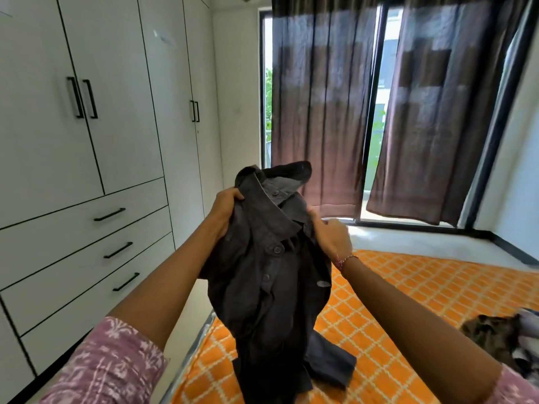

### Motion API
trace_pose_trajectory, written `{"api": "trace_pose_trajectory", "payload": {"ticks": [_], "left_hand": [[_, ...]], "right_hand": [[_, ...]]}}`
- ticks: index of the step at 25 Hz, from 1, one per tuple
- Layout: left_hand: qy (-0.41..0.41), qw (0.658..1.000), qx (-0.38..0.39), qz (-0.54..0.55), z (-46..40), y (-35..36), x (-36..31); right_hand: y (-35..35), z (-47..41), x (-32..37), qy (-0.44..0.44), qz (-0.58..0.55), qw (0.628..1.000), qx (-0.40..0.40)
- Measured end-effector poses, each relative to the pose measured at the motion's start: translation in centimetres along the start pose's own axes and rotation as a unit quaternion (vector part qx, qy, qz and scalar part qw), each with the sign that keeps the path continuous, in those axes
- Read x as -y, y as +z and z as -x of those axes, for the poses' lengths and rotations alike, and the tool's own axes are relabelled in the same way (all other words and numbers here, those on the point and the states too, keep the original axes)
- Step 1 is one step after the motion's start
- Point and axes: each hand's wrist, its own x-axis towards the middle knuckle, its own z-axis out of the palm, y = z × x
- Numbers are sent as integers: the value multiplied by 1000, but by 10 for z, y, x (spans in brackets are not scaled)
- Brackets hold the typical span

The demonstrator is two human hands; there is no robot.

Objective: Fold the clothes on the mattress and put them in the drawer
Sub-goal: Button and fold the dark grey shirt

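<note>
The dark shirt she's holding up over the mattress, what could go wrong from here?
The dark shirt hangs bunched between the left hand and right hand, so a fold started now would likely come out crooked. Its hem drags on the orange mattress near the edge and might slip off. The drawers are all shut, so full hands could not open one.

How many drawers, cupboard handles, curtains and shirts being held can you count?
Drawers: 3 (top, middle, bottom)
Upright cupboard handles: 4 (left pair, far pair)
Curtains: 2 (left, right)
Shirts held up: 1 dark shirt, gripped by the left hand and right hand
Total: 10
</note>
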Motion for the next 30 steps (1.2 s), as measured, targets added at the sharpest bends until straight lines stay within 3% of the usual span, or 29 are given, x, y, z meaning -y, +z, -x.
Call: {"api": "trace_pose_trajectory", "payload": {"ticks": [2, 3, 5, 7, 9, 11, 13, 14, 15, 17, 18, 19, 21, 22, 24, 25, 26, 27, 28, 30], "left_hand": [[7, 998, 55, -37, 3, 7, -5], [13, 994, 83, -66, 5, 11, -8], [28, 982, 122, -139, 6, 17, -9], [47, 974, 121, -187, 4, 21, -3], [40, 990, 79, -106, 0, 26, -5], [39, 998, 45, -5, -3, 28, -5], [37, 993, 87, -72, -1, 24, 29], [24, 978, 126, -167, 4, 20, 68], [-14, 934, 211, -288, 18, 12, 121], [-120, 797, 334, -488, 74, -12, 238], [-182, 756, 363, -514, 100, -21, 280], [-191, 740, 374, -526, 117, -28, 306], [-153, 742, 354, -549, 134, -37, 316], [-114, 764, 323, -547, 134, -40, 314], [-49, 791, 239, -562, 132, -47, 306], [-28, 780, 179, -599, 131, -48, 305], [-29, 770, 105, -629, 130, -49, 301], [-25, 785, 23, -619, 124, -49, 296], [-18, 813, -33, -581, 115, -49, 286], [-4, 896, -30, -443, 86, -54, 259]], "right_hand": [[-9, -15, 15, -72, -33, 989, -125], [-15, -23, 24, -121, -17, 984, -132], [-22, -41, 41, -183, 38, 981, -47], [-25, -55, 54, -176, 125, 973, 81], [-22, -58, 56, -185, 211, 939, 200], [-7, -52, 47, -164, 136, 941, 262], [22, -31, 15, -119, 106, 938, 308], [41, -14, -15, -94, 136, 920, 356], [59, 8, -50, -80, 191, 880, 427], [97, 66, -135, -36, 310, 792, 524], [109, 97, -171, -59, 381, 753, 533], [118, 112, -192, -81, 424, 746, 507], [127, 118, -200, -117, 406, 806, 415], [127, 112, -193, -105, 362, 844, 381], [126, 83, -179, -14, 223, 927, 302], [122, 69, -174, 42, 159, 951, 264], [118, 58, -171, 85, 114, 962, 235], [115, 47, -170, 118, 86, 967, 208], [108, 39, -168, 146, 69, 967, 199], [92, 23, -162, 172, 94, 958, 211]]}}
